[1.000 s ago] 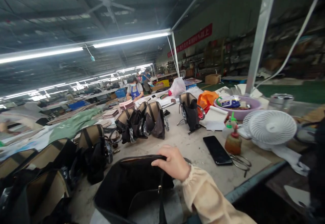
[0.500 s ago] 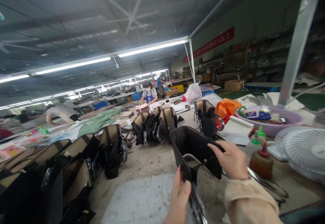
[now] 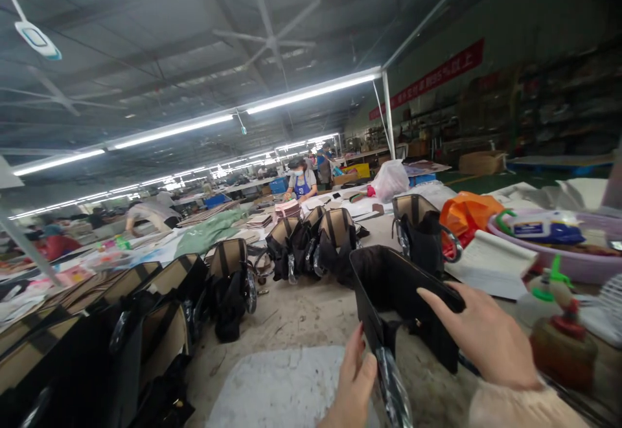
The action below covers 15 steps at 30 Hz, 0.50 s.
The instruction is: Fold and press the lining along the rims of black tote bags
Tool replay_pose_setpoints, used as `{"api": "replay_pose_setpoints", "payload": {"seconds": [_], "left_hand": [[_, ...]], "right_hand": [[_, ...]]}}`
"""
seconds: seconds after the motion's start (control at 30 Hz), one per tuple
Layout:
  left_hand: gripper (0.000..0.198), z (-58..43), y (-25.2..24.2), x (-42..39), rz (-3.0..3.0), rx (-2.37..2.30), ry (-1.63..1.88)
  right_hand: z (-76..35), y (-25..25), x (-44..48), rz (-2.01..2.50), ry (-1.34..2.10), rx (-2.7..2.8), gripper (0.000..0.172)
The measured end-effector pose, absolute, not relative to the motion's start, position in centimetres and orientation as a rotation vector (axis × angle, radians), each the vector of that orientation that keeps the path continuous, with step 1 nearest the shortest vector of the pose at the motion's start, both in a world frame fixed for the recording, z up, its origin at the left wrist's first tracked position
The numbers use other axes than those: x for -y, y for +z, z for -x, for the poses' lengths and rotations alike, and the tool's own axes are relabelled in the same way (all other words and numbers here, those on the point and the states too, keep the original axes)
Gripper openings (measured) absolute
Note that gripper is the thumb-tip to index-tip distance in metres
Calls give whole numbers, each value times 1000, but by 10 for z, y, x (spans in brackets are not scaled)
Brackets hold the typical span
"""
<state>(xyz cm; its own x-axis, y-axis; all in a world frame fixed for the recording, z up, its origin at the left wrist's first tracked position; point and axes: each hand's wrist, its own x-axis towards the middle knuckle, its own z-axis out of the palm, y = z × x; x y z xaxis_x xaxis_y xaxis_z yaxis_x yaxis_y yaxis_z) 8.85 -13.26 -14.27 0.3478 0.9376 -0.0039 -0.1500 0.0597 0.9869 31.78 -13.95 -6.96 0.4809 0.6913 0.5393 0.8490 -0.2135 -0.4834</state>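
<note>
The left hand (image 3: 354,376) pinches the near edge of a boxy, matte black bag (image 3: 413,279), beside a handle (image 3: 394,382) sheathed in shiny, crinkled clear plastic. The right hand (image 3: 490,334) grips the right rim. The bag is mouth-up above the rough, stained tabletop (image 3: 269,324); whether it touches is unclear. To its left lies a smooth, scuffed white mat (image 3: 279,389). Slouching black sacks (image 3: 228,292) with stiff tan panels stand around. At right: crumpled orange plastic (image 3: 466,211), a squat amber bottle (image 3: 564,353).
</note>
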Motion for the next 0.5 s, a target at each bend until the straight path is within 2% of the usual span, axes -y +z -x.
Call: {"api": "replay_pose_setpoints", "payload": {"seconds": [0.17, 0.33, 0.5], "left_hand": [[69, -73, -131, 101, -1289, -1104, 1074], [54, -68, -107, 23, -1091, -1329, 1085], [60, -71, -94, -59, -1007, -1460, 1115]], "right_hand": [[-315, -63, 144, 1950, -446, 1210, 60], [-312, -54, 148, 1765, -443, 1120, 49], [-310, -53, 144, 1617, -487, 1076, 43]]}}
